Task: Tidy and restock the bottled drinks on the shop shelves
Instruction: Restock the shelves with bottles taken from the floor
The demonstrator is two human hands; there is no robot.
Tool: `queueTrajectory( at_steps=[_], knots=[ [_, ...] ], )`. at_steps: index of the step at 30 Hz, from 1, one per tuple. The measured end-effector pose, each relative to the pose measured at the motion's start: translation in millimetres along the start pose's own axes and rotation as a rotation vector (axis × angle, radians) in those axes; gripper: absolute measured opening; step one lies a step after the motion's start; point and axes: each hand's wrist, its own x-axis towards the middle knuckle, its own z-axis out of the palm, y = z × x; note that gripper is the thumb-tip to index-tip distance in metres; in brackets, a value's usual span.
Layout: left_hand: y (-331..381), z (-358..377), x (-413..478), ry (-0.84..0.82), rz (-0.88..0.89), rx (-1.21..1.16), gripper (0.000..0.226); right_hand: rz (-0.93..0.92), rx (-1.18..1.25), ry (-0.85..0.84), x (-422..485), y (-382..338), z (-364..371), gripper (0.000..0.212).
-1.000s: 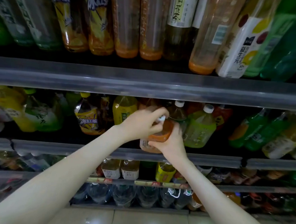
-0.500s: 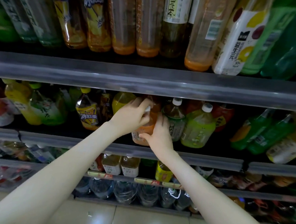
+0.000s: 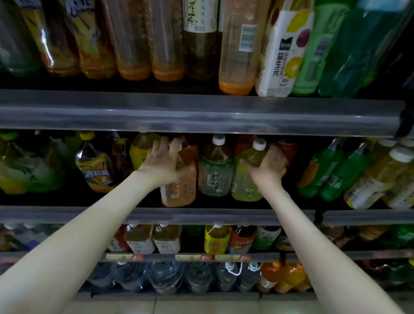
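Observation:
On the middle shelf (image 3: 221,218) an orange drink bottle (image 3: 180,189) stands upright at the front edge. My left hand (image 3: 162,162) wraps over its shoulder and neck, hiding the cap. My right hand (image 3: 270,167) grips the neck and shoulder of a light green bottle (image 3: 246,186) with a white cap, thumb across its front. Between the two stands a green-labelled tea bottle (image 3: 215,173), which neither hand touches.
The upper shelf rail (image 3: 204,112) hangs just above my fingers, carrying tall bottles. A yellow-labelled iced tea bottle (image 3: 95,168) stands left of my hand, green bottles (image 3: 332,173) to the right. Lower shelves hold small tea bottles (image 3: 153,237) and water bottles (image 3: 168,276).
My right hand has let go of the orange bottle and moved right onto the light green bottle. The orange bottle now stands on the shelf, with my left hand still on it.

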Motion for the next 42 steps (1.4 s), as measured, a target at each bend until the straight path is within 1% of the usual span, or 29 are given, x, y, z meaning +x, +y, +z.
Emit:
queueTrajectory(
  at_steps=[2,3,5,6,7,9,10,12,14,16,20,22,24,27,29,33,36,37,39,42],
  knots=[
    [-0.9,0.5,-0.6,-0.140,-0.004,0.006,0.101,-0.034,0.031,-0.147,12.6,4.0,-3.3,0.084],
    [-0.5,1.0,-0.3,-0.182,-0.003,0.011,0.107,-0.054,0.110,-0.172,15.7,6.0,-4.1,0.078],
    [0.9,2.5,0.6,-0.193,-0.004,0.019,0.109,-0.068,0.272,-0.163,16.2,9.3,-6.8,0.065],
    [2.1,3.1,1.0,-0.185,-0.011,0.024,0.108,-0.084,0.290,-0.147,15.4,11.4,-8.2,0.059],
    [2.9,4.2,1.5,-0.179,-0.021,0.037,0.107,-0.115,0.249,-0.122,14.6,14.0,-9.5,0.054],
    [5.3,7.4,0.7,-0.170,-0.037,0.103,0.102,-0.197,0.096,-0.040,11.0,20.2,-10.3,0.052],
    [6.7,9.2,-0.7,-0.160,-0.042,0.144,0.099,-0.234,0.081,0.002,7.0,22.9,-10.2,0.050],
    [8.9,13.8,-4.9,-0.121,-0.051,0.203,0.096,-0.301,0.155,0.048,-0.7,26.7,-11.3,0.041],
    [10.2,19.7,-11.5,-0.070,-0.047,0.240,0.094,-0.347,0.190,0.021,-6.0,28.0,-15.6,0.032],
    [12.0,24.7,-17.9,-0.022,-0.063,0.243,0.094,-0.371,0.170,-0.022,-8.5,26.5,-23.7,0.029],
    [23.8,30.1,-25.6,0.035,-0.085,0.256,0.084,-0.401,-0.027,-0.055,-18.6,23.2,-39.0,0.039],
    [30.9,31.0,-27.9,0.026,-0.111,0.232,0.078,-0.430,-0.085,-0.065,-28.1,20.8,-39.0,0.036],
    [35.0,30.6,-29.9,0.031,-0.127,0.206,0.073,-0.462,-0.104,-0.078,-36.6,19.1,-37.1,0.027],
    [38.6,30.8,-35.9,0.038,-0.120,0.154,0.073,-0.422,0.013,-0.054,-47.0,18.8,-38.4,0.019],
    [40.3,34.1,-41.6,0.044,-0.104,0.109,0.074,-0.387,0.101,-0.001,-54.8,19.1,-40.9,0.015],
    [37.1,44.7,-53.8,0.066,-0.039,0.048,0.077,-0.422,0.106,0.108,-69.5,7.6,-36.7,0.014],
    [26.0,44.1,-62.7,0.067,0.036,-0.055,0.079,-0.444,0.130,0.217,-74.3,-14.4,-41.0,0.016],
    [21.1,41.8,-66.1,0.065,0.063,-0.090,0.078,-0.456,0.155,0.209,-76.6,-22.5,-43.4,0.016],
    [9.5,34.9,-74.4,0.048,0.117,-0.178,0.079,-0.497,0.214,0.129,-85.3,-39.0,-43.8,0.014],
    [-5.0,20.9,-93.1,-0.014,0.190,-0.400,0.095,-0.542,0.299,-0.006,-105.4,-68.6,-29.6,0.012]
  ],
)
